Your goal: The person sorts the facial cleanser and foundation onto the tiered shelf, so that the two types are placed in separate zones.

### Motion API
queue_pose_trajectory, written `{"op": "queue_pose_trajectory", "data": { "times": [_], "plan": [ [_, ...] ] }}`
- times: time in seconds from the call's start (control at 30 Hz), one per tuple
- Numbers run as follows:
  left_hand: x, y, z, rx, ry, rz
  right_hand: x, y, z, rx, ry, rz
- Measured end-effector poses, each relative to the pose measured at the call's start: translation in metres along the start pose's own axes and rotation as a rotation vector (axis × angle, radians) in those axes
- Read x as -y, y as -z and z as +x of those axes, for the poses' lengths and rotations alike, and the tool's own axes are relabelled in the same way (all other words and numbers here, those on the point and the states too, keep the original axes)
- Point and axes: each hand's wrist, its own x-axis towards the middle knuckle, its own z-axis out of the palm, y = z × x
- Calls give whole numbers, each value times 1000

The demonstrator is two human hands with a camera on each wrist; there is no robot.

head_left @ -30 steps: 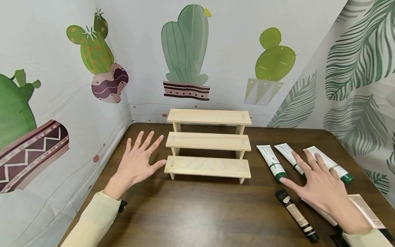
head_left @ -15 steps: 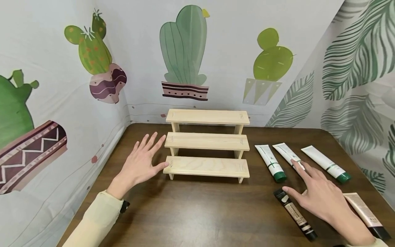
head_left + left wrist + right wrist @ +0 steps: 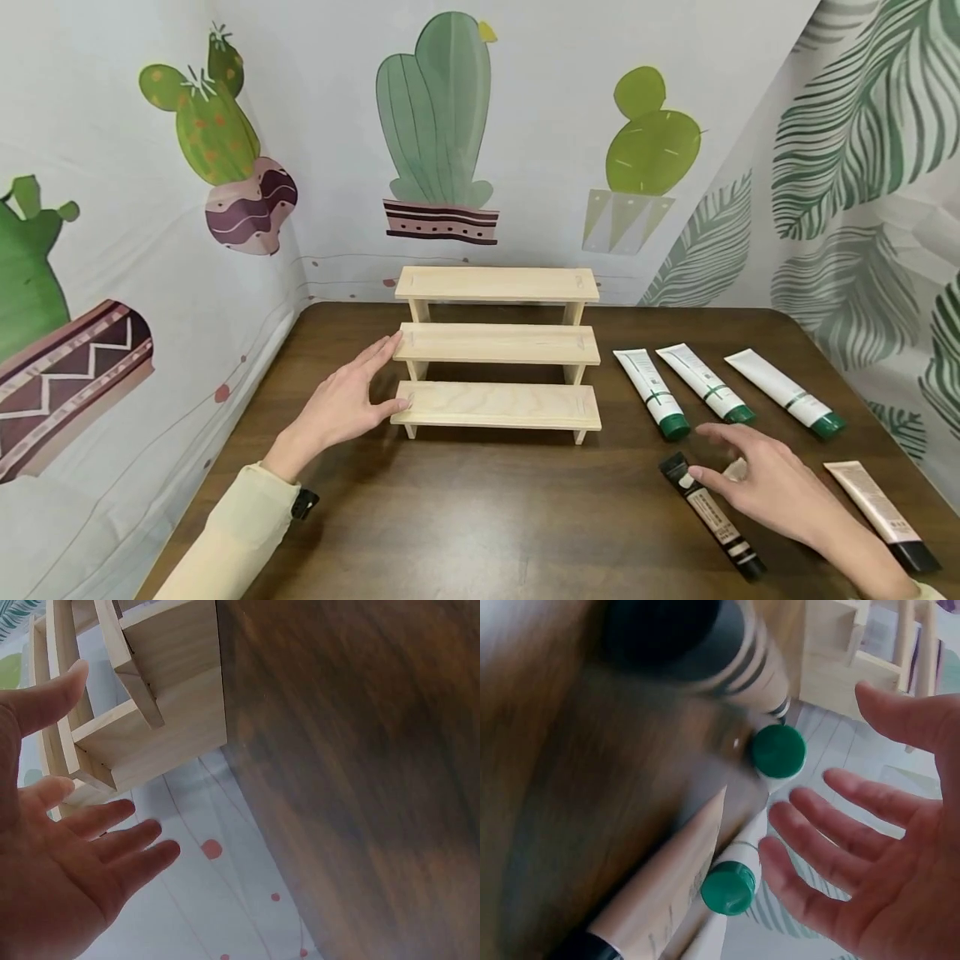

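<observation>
A three-tier wooden display stand [image 3: 495, 400] stands on the brown table. My left hand [image 3: 337, 408] is at its left end, fingers extended, with thumb tip and forefinger right at the lower and middle shelves. Above the tubes on the right hovers my right hand [image 3: 772, 483], thumb and fingers apart and loosely bent, holding nothing. Its thumb tip overlaps the upper end of a black tube [image 3: 712, 517] with a beige label. Between thumb and fingers a pale end of another tube [image 3: 737, 469] shows; the hand hides the remainder. In the right wrist view the palm [image 3: 900, 900] is bare.
Behind the right hand lie white tubes with green caps: one nearest the stand [image 3: 652, 392], a middle tube [image 3: 705, 383] and a far right tube [image 3: 783, 392]. A beige tube [image 3: 873, 504] with a black cap lies right of the wrist. A cactus-print cloth [image 3: 555, 125] hangs behind the table [image 3: 450, 517].
My right hand has drawn back from over the white tubes toward the black tube, its fingers bending more. My left hand has moved right, up against the stand's end.
</observation>
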Motion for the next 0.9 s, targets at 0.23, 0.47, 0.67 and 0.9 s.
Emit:
{"op": "queue_pose_trajectory", "data": {
  "times": [0.23, 0.47, 0.67, 0.9],
  "plan": [
    [6, -3, 1, -7, -18, -137, -7, -1, -6, 124, 14, 170],
    [9, -7, 0, -7, -35, -275, -19, 1, -9, 304, 53, 244],
    [8, -10, 0, 5, -28, -388, -20, -2, -8, 310, 74, 239],
    [9, -12, 0, 16, -4, -454, -21, -5, -5, 319, 77, 223]
  ]
}}
